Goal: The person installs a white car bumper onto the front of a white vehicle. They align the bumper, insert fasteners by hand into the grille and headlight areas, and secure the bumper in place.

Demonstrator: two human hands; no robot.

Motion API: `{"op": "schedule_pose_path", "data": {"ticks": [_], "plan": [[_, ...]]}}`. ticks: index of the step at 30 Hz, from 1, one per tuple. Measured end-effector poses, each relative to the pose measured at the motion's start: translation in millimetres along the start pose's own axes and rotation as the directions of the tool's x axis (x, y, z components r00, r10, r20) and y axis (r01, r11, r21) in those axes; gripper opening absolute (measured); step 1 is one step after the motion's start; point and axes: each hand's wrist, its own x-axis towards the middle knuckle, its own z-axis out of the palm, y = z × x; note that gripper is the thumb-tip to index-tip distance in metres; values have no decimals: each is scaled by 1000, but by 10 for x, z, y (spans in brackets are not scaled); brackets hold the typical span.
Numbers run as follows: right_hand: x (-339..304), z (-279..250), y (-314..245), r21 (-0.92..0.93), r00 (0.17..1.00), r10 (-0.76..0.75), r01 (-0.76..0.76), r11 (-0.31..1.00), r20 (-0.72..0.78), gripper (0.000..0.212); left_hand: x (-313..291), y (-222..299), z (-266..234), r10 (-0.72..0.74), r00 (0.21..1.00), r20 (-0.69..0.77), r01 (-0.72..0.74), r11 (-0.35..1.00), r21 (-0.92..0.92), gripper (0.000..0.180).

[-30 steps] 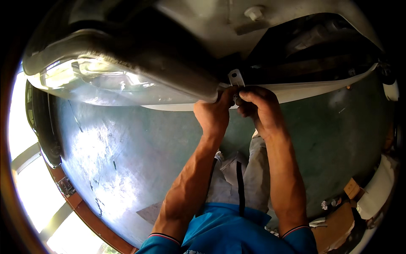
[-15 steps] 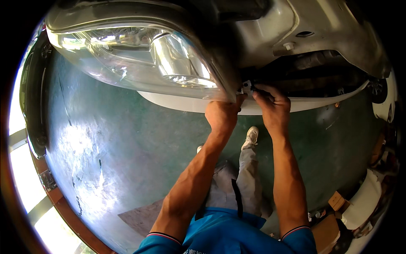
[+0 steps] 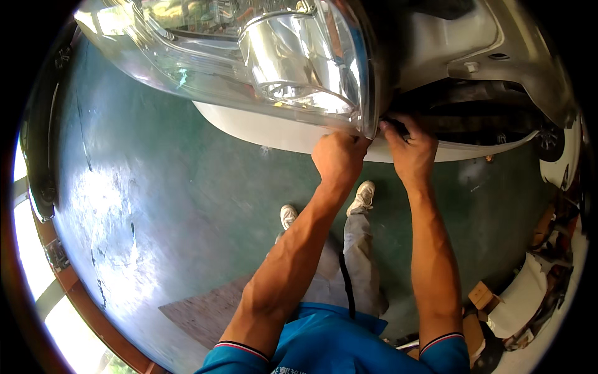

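Headlight point(image 3: 302, 56): clear and bright, at the upper middle of the view, its lower right corner between the two hands.
Bumper point(image 3: 265, 129): a white curved panel below the headlight, running on to the right under a dark opening point(image 3: 476, 103) in the car body point(image 3: 458, 40).
Left hand point(image 3: 340, 156): at the headlight's lower right corner, in front of the bumper; fingers curled, tips hidden, so whether they grip anything I cannot tell.
Right hand point(image 3: 411, 146): just right of that corner, at the bumper's upper edge; thumb and forefinger reach into shadow, and I cannot tell if they are together or pinching something.
Floor point(image 3: 205, 187): green, glaring at left, with the person's white shoes point(image 3: 363, 198) below the hands.
Edges: dark car point(image 3: 38, 149) left; white car point(image 3: 560, 171), small box point(image 3: 480, 295) right.
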Motion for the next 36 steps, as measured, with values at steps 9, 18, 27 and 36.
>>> {"op": "schedule_pose_path", "data": {"ticks": [9, 18, 27, 36], "plan": [[80, -1, 34, -78, 987, -137, 144, 986, 86, 20, 23, 59, -80, 1, 998, 61, -2, 1000, 4, 45], [133, -14, -51, -289, 965, -133, 196, 937, 224, 21, -27, 68, -148, -17, 999, 51, 21, 996, -89, 44], [223, -73, -221, -483, 940, 77, 100, 870, 332, 23, -18, 64, -97, -21, 999, 49, 26, 995, -95, 44], [165, 11, -152, -317, 980, -6, 69, 946, 197, 19, -35, 91, -137, -61, 994, 90, 65, 997, -47, 42]]}}
